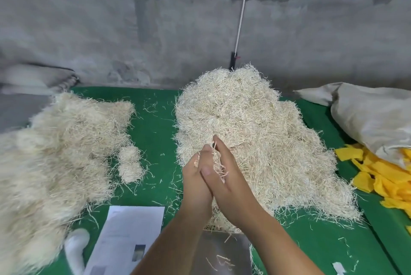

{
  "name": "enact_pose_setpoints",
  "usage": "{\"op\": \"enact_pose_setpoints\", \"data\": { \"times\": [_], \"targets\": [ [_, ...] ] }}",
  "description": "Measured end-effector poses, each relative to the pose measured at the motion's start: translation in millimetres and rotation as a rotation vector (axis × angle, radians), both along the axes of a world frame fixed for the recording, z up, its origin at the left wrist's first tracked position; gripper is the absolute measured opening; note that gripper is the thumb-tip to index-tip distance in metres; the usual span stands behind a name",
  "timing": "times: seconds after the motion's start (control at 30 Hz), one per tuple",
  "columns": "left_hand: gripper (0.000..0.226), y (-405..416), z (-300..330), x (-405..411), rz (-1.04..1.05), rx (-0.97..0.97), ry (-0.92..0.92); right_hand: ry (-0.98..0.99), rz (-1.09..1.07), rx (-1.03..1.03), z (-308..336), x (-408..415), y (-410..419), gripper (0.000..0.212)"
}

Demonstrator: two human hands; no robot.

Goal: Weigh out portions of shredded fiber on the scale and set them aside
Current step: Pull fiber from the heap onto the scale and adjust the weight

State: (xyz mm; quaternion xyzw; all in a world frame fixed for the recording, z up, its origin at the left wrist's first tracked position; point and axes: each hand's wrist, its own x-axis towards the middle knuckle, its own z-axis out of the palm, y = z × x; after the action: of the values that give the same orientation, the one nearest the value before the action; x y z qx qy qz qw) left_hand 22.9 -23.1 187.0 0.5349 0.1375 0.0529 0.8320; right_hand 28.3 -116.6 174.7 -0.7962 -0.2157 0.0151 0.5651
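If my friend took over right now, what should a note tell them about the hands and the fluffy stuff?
Left hand and right hand: pressed together, pinching a small tuft of pale shredded fiber between them.
Things: big pale fiber heap lies on the green table, just behind the hands. The shiny metal scale pan sits below the wrists with only a few loose strands on it. Fluffy fiber piles lie at the left.
Done: the left piles look like set-aside portions, though I can't be sure.
Left: put fiber on the pan, weigh it, move it aside.
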Motion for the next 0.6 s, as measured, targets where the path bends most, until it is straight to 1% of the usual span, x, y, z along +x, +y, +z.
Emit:
{"op": "enact_pose_setpoints", "data": {
  "times": [0.07, 0.13, 0.17, 0.23, 0.27, 0.3, 0.33, 0.37, 0.4, 0.43, 0.47, 0.5, 0.57, 0.6],
  "targets": [
    [0.059, 23, -11, 4, 0.084, 0.479, -0.060, 0.065, 0.004, 0.034, -4, -1, -3, 0.072],
    [0.052, 68, -26, 4, 0.186, 0.951, -0.129, 0.114, 0.043, 0.027, -13, 0, -5, 0.073],
    [0.047, 96, -33, 2, 0.238, 1.134, -0.133, 0.117, 0.063, 0.003, -19, 1, -6, 0.074],
    [0.044, 162, -33, -3, 0.351, 1.403, -0.069, 0.084, 0.095, -0.043, -32, 1, -6, 0.078],
    [0.049, 197, -30, -7, 0.406, 1.538, 0.007, 0.071, 0.109, -0.056, -38, 1, -5, 0.079],
    [0.061, 230, -24, -11, 0.439, 1.672, 0.130, 0.077, 0.121, -0.060, -43, 1, -4, 0.077],
    [0.078, 260, -15, -16, 0.433, 1.773, 0.302, 0.094, 0.133, -0.060, -47, 1, -2, 0.076],
    [0.098, 284, -5, -21, 0.400, 1.815, 0.505, 0.112, 0.144, -0.060, -50, 1, 0, 0.074],
    [0.114, 301, 3, -23, 0.364, 1.813, 0.682, 0.126, 0.150, -0.062, -53, 2, 2, 0.075],
    [0.123, 313, 6, -25, 0.330, 1.810, 0.801, 0.134, 0.152, -0.064, -55, 4, 4, 0.076],
    [0.124, 317, 6, -24, 0.289, 1.838, 0.864, 0.139, 0.158, -0.069, -58, 7, 5, 0.077],
    [0.120, 315, 3, -23, 0.245, 1.889, 0.888, 0.142, 0.168, -0.077, -62, 12, 5, 0.078],
    [0.101, 299, -11, -19, 0.166, 1.983, 0.866, 0.147, 0.181, -0.129, -69, 21, 0, 0.072],
    [0.090, 289, -21, -17, 0.129, 1.985, 0.829, 0.146, 0.178, -0.169, -73, 25, -3, 0.065]
  ]
}}
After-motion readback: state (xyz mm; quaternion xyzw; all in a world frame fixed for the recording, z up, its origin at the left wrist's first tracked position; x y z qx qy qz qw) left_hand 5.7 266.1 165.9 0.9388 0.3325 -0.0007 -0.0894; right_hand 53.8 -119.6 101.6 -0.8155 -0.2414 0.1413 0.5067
